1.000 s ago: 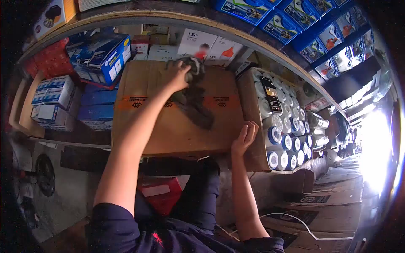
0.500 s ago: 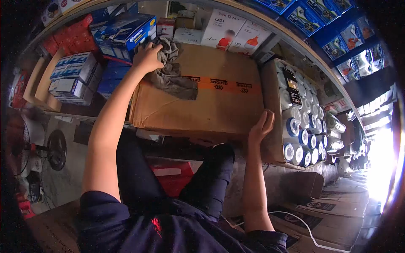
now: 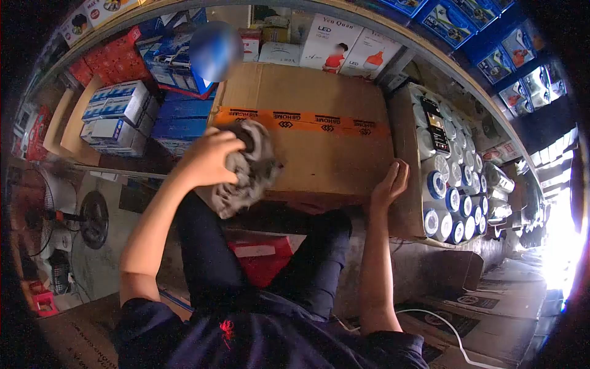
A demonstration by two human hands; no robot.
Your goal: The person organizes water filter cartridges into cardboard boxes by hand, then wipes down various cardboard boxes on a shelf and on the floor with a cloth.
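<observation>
Flat-topped cardboard box (image 3: 326, 157); crumpled cloth (image 3: 249, 178) in left grip (image 3: 212, 157).

From here I'm seeing G8HOME repeating along orange tape (image 3: 307, 119) on the carton (image 3: 332, 163); two white boxes (image 3: 313, 46) are showing LED (one adding Yen Quan); blue packs (image 3: 444, 27) are reading ML.

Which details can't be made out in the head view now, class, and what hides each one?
All in the head view:
- The brown box's contents: hidden by its closed top.
- Part of the cloth: covered by the left hand.
- Print on the blue box: partly lost under a blurred patch.
- The blue packs, upper right: cut off by the top edge.
</observation>
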